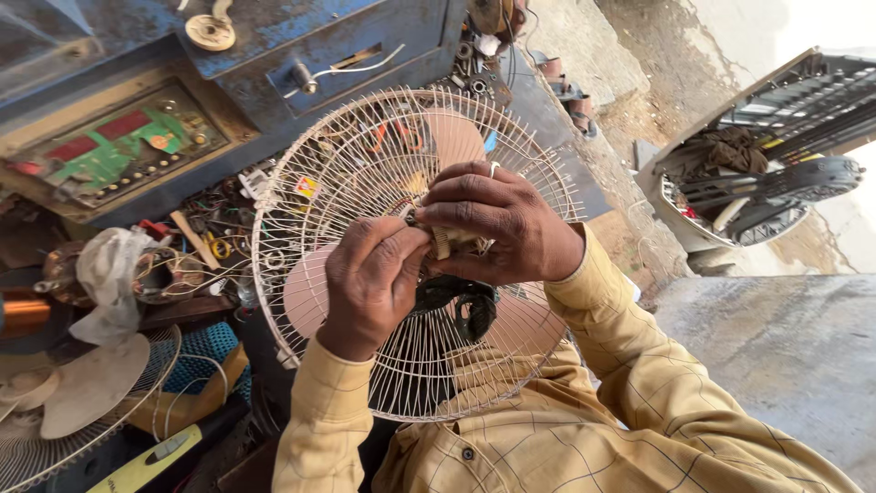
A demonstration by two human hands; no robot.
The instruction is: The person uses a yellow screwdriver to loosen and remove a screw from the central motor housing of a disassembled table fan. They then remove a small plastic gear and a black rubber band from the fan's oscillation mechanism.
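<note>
A round white wire fan guard [274,274] stands tilted in front of me, with pinkish fan blades [456,137] behind its wires. Both my hands meet at its hub. My left hand [370,283] pinches a small beige ribbed knob [444,243] at the centre. My right hand [502,219], with a ring on one finger, curls over the same knob from the other side and hides most of the hub. A black cord bundle [461,306] hangs just below the hands. Both sleeves are yellow checked cloth.
A blue metal cabinet [274,36] with a green circuit board [119,151] stands behind the fan. Loose wires, a copper coil [23,310], a plastic bag [109,274], another fan [55,402] and a yellow-handled tool [146,461] lie at left. A grey grilled casing [757,164] rests on the ground at right.
</note>
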